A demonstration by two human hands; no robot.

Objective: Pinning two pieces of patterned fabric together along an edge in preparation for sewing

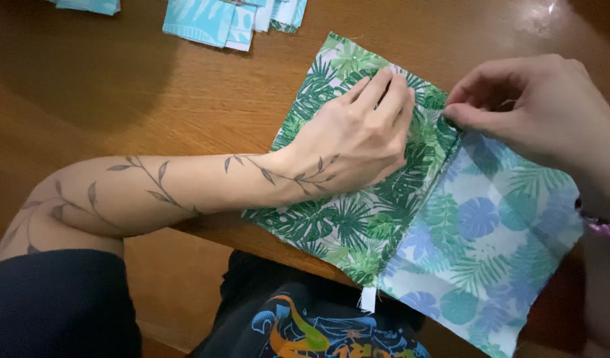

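Where the two fabric squares meet, a seam runs on a slant from the upper right of centre down to the lower middle of the frame — that line is the long axis everything here lines up with. My left hand (358,142) lies flat on the dark green leaf-print square (331,222), just to the left of the seam, fingers (384,89) stretched out and close together, their tips pressing the cloth near its top edge. My right hand (537,109) comes in from the upper right, thumb and forefinger pressed together in a pinch right at the upper end of the seam, where the green piece joins the pale blue-and-teal leaf-print square (484,245). Whether something thin, a pin or a needle, sits in that pinch I cannot tell; the fingertips hide it. So the seam's top end is at my right fingertips and only just beside my left ones, while its length falls away toward me, down to a small white tab (368,298) at the table's (185,99) near edge. Both pieces lie spread on the brown wooden top, the pale one hanging a little over the edge. Well apart, at the upper left, sits a stack of cut turquoise fabric pieces (212,20) — neither hand is anywhere near it.
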